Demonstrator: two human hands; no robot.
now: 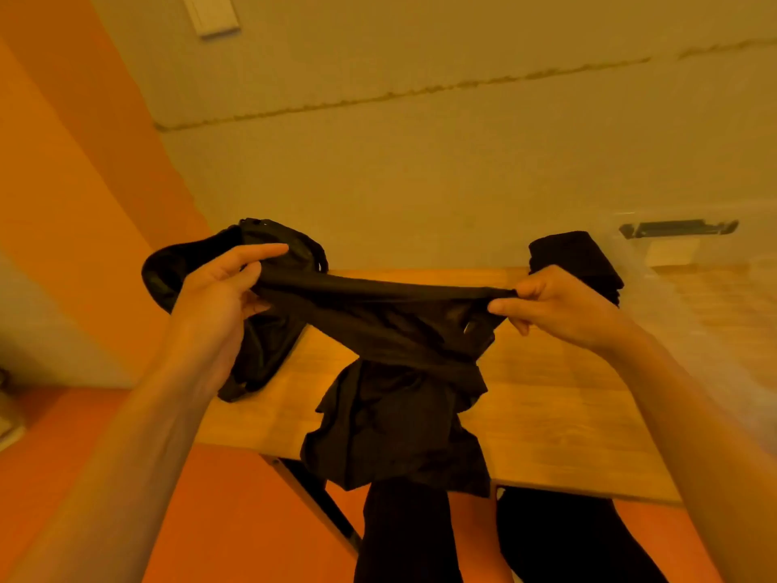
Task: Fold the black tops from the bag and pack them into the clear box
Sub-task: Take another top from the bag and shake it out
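Note:
I hold a black top (391, 372) up above the wooden table (546, 414), its upper edge stretched taut between my hands. My left hand (223, 288) grips the left end of that edge, and my right hand (555, 305) pinches the right end. The rest of the top hangs crumpled down over the table's front edge. Behind my left hand the black bag (269, 313) lies slumped on the table's left end. A stack of folded black tops (576, 263) sits at the back right, beside the clear box (698, 288), whose wall shows faintly at the right.
A pale wall stands directly behind the table. The floor (235, 519) is orange below and to the left. My dark-trousered legs (483, 540) stand at the table's front edge. A metal table leg (319, 498) slants down under the front left corner.

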